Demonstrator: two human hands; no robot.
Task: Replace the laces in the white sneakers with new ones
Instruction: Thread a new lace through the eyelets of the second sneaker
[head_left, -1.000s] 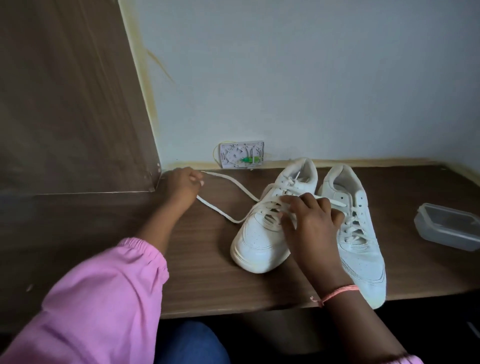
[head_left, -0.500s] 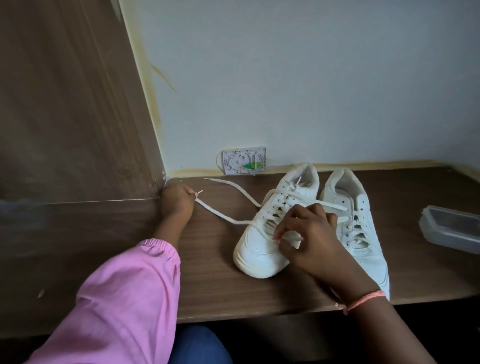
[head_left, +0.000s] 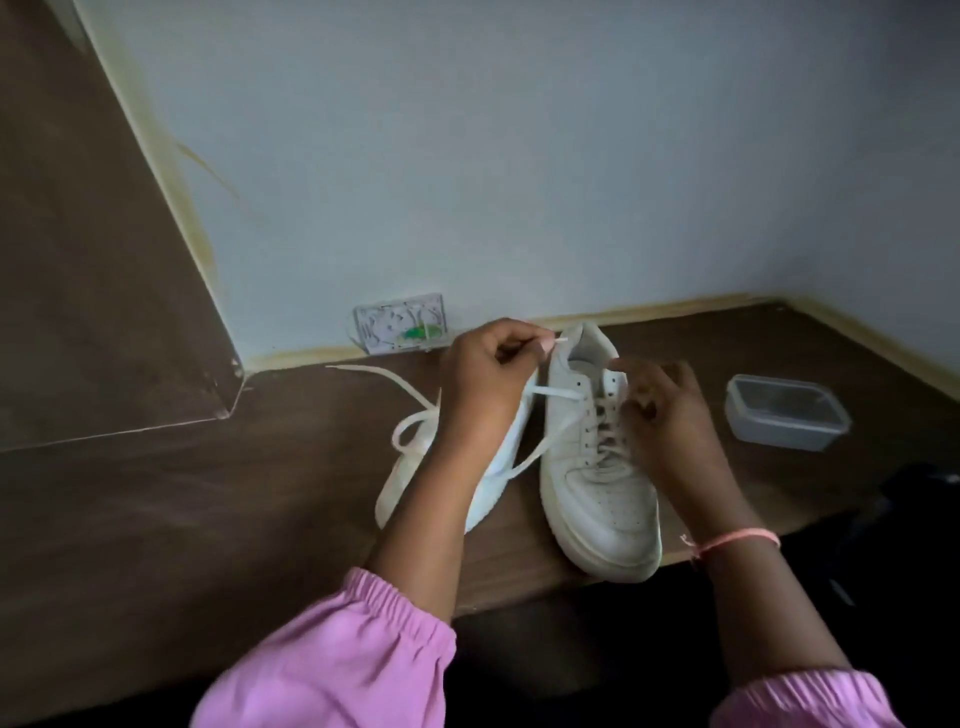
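Observation:
Two white sneakers stand on the brown desk. My left forearm covers most of the left sneaker. The right sneaker points its toe at me. My left hand pinches the tip of a white lace beside that sneaker's heel collar; the lace runs into an upper eyelet. My right hand has its fingers curled on the right sneaker's lacing near the top. A loose lace end trails over the desk from the left sneaker.
A clear plastic container sits on the desk to the right of my right hand. A socket plate is on the back wall behind the shoes. A wooden side panel closes off the left.
My left hand has come from the desk's left corner over to the right sneaker, holding a lace tip. My right hand has shifted from the left sneaker to the right one.

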